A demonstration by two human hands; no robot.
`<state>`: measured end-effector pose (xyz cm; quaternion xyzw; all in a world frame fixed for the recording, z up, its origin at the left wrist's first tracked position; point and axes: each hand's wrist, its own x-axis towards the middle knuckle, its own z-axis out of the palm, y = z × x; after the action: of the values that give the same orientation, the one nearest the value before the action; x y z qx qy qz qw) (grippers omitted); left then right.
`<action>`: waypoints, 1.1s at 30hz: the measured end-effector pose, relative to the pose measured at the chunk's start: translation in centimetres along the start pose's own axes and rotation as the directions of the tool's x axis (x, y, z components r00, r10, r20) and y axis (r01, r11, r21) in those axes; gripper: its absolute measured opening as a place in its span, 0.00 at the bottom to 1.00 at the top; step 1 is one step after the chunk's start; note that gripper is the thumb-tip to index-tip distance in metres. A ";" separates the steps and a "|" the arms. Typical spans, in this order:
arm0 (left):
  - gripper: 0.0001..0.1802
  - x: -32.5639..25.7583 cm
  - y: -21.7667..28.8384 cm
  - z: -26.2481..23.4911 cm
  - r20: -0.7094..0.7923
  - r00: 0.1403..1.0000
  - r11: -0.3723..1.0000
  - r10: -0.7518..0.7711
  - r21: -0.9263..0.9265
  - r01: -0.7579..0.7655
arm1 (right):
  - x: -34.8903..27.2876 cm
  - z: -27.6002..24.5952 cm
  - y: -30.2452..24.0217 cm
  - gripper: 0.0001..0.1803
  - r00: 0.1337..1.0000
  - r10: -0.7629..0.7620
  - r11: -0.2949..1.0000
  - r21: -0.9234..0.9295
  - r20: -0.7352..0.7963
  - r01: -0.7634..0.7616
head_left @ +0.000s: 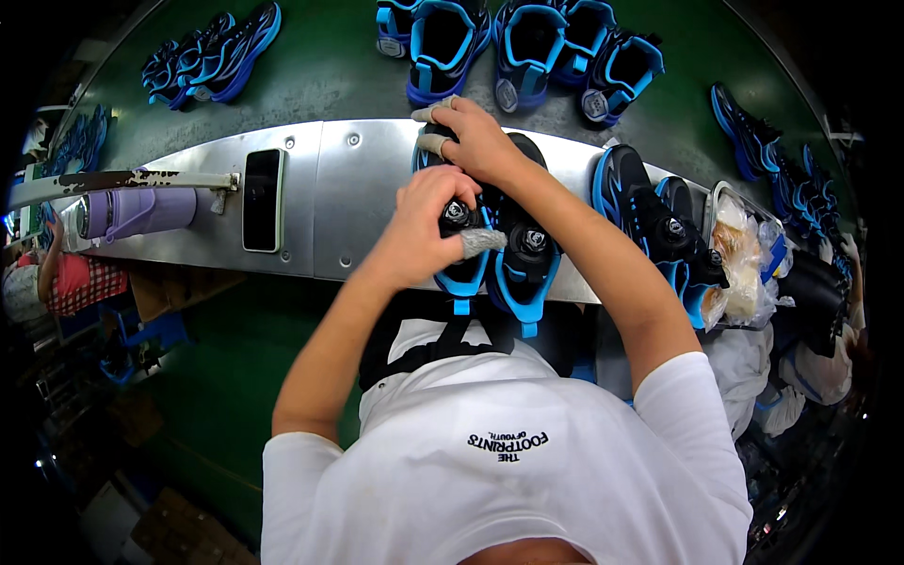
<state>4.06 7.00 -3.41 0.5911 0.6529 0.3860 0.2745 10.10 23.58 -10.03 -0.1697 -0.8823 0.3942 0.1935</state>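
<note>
Two hands on one pair of black-and-blue shoes [508, 250] at the steel table [367, 188] edge | left hand [428, 226] grips the left shoe's dial, right hand [480, 141] clasps the toes | turn the dial steadily, brace firmly | toes point away, heels toward the body, long axis near-vertical | dial grip partly hidden, probably pinched.
</note>
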 end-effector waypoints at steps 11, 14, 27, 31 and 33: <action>0.14 -1.7 -2.6 1.1 -0.036 0.992 0.838 -0.125 -0.540 0.086 | -0.1 0.4 0.3 0.20 0.999 -0.017 1.000 0.024 -0.032 0.017; 0.14 0.6 -3.6 -2.3 0.246 0.966 0.906 0.076 -0.422 0.036 | 0.1 0.1 0.0 0.18 1.000 -0.002 1.000 0.024 -0.024 0.002; 0.17 -6.7 2.5 0.3 0.407 0.684 -0.009 -0.606 -0.863 0.506 | -5.3 -7.1 -7.4 0.20 0.900 -0.077 0.947 0.314 0.429 -0.069; 0.16 -7.5 2.1 1.8 0.363 0.702 -0.078 -0.612 -0.912 0.403 | -7.1 -5.8 -9.3 0.19 0.961 -0.017 0.988 0.150 0.276 -0.026; 0.15 -7.5 2.0 2.1 0.360 0.706 -0.089 -0.609 -0.916 0.390 | -7.9 -5.0 -9.5 0.17 0.993 0.061 0.988 0.133 0.104 -0.075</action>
<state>8.06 0.02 -3.66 -0.0560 0.4356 0.6225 0.6478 18.00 17.17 -1.37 -0.1660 -0.8554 0.4681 0.1468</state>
